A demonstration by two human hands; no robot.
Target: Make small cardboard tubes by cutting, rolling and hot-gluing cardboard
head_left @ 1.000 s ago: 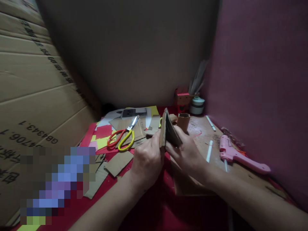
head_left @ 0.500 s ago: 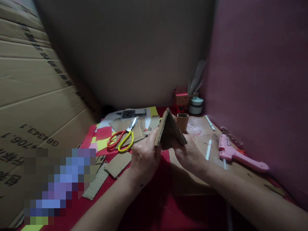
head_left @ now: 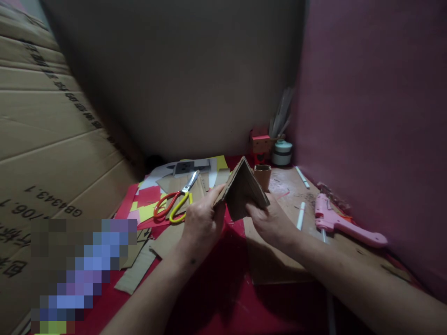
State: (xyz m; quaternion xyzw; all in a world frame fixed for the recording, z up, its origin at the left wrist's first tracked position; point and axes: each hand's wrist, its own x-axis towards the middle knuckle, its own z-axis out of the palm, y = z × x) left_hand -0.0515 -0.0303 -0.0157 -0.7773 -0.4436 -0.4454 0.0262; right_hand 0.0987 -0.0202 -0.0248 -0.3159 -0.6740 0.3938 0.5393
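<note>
A folded piece of brown cardboard (head_left: 244, 186), bent into a peak like a small roof, is held up over the red surface. My left hand (head_left: 206, 216) grips its left panel, fingers closed along the edge. On the other side, my right hand (head_left: 267, 216) pinches the right panel from below, the thumb reaching inside the fold. Just behind it stands a small cardboard tube (head_left: 262, 177). Scissors (head_left: 179, 200) with one red and one yellow handle lie partly open left of my left hand, on paper and cardboard pieces.
A pink glue gun (head_left: 344, 223) lies at the right. White sticks (head_left: 301, 215) rest on the cardboard mat (head_left: 279, 260). At the back are a small box figure (head_left: 260, 148) and a teal-lidded pot (head_left: 282, 152). A big carton (head_left: 52, 139) borders the left.
My left hand has shifted left and slightly down, and the left panel of the folded cardboard leans out more, so the peak looks wider. The whole view has moved slightly.
</note>
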